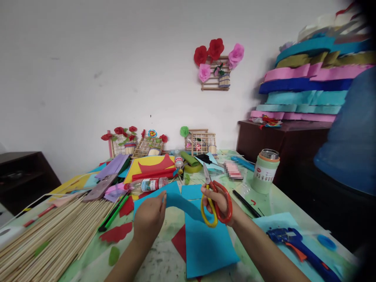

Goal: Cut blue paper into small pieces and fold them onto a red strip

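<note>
My left hand (149, 214) is closed, thumb against the fingers, at the edge of a curved blue paper strip (179, 201). The strip bends away from its fingertips toward my right hand. In my right hand (219, 199) is a pair of scissors (208, 178) with one yellow and one red handle, the blades pointing up and almost together. Below the scissors a blue paper sheet (207, 246) lies flat, partly over a red paper piece (179, 243). Another blue piece (190, 191) lies just behind the strip.
Bamboo sticks (64, 231) and a green utility knife (114, 213) lie left. A plastic bottle (149, 185) rests behind my left hand. At right are a black pen (246, 203), a green jar (265, 172) and a blue glue gun (302, 250). Paper flowers (216, 49) decorate the wall.
</note>
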A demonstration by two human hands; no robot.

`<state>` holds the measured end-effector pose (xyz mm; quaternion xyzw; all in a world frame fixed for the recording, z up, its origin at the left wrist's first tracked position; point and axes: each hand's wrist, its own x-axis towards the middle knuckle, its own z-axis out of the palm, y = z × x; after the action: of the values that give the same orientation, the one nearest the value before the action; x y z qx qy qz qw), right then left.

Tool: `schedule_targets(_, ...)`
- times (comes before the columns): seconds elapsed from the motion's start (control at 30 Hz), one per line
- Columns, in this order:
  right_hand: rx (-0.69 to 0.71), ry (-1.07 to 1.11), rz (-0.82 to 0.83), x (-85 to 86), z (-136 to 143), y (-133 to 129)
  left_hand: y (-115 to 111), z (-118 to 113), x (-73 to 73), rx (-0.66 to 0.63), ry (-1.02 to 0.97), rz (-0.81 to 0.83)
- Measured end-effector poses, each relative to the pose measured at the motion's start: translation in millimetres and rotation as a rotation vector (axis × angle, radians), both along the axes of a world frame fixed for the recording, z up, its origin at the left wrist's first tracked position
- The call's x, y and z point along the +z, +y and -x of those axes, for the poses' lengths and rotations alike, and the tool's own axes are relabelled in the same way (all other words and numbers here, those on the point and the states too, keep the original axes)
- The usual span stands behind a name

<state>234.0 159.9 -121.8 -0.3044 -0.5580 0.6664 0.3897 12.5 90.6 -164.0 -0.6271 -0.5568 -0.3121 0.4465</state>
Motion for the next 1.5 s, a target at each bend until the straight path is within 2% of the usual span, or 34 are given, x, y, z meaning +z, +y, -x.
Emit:
schedule_targets(0.07,0.034,-0.024,0.033,-2.8,5,-6,-3,2,4.5,-0.025,-0.034,0.001)
schedule_targets(0.17,0.038,-0.043,0.089,-10.4,16,-11,-15,-12,10.8,-0.261,0.012,0.047)
schedule_targets(0.23,-0.007,-0.035,0.098,-15.1,21,-10,-25,-29,12.4,-0.44,0.106,0.114)
schedule_targets(0.3,-0.086,-0.021,0.078,-17.9,22,-5,-33,-47,11.9,-0.563,0.2,0.187)
schedule_targets(0.4,-0.195,-0.009,0.016,-16.5,17,2,-38,-64,7.3,-0.677,0.27,0.274)
schedule_targets(0.47,-0.227,-0.014,-0.04,-11.5,11,4,-36,-65,-0.1,-0.762,0.224,0.322)
schedule_targets(0.53,-0.232,-0.028,-0.106,-4.2,4,4,-30,-58,-10.7,-0.836,0.012,0.345)
schedule_targets(0.57,-0.227,-0.033,-0.135,-0.3,0,3,-26,-53,-16.1,-0.852,-0.179,0.332)
schedule_targets(0.67,-0.126,-0.068,-0.26,9.6,-7,-4,-11,-43,-26.2,-0.834,-1.0,0.298)
schedule_targets(0.73,-0.037,-0.114,-0.373,13.5,-7,-10,-4,-45,-25.6,-0.947,-1.494,0.404)
schedule_targets(0.77,-0.011,-0.146,-0.425,14.6,-5,-14,-2,-48,-23.7,-1.015,-1.676,0.487)
schedule_targets(0.83,-0.023,-0.234,-0.493,14.7,1,-20,-1,-57,-18.9,-1.081,-1.896,0.636)
schedule_targets(0.9,-0.063,-0.334,-0.514,11.9,8,-23,-3,-65,-14.6,-1.065,-1.97,0.684)
schedule_targets(1.0,-0.087,-0.387,-0.477,2.0,14,-18,-5,-64,-10.3,-1.02,-1.962,0.656)
schedule_targets(1.13,-0.17,-0.471,-0.528,-12.3,12,-4,2,-45,-4.3,-0.968,-1.941,0.455)
schedule_targets(1.27,-0.237,-0.754,-0.671,-13.4,12,1,8,-29,5.8,-1.03,-1.99,0.281)
schedule_targets(1.37,-0.169,-0.922,-0.759,-11.0,16,-5,11,-24,9.6,-1.055,-2.052,0.192)
schedule_targets(1.5,-0.039,-0.959,-0.812,-14.9,21,-10,14,-19,4.4,-1.072,-2.101,0.146)
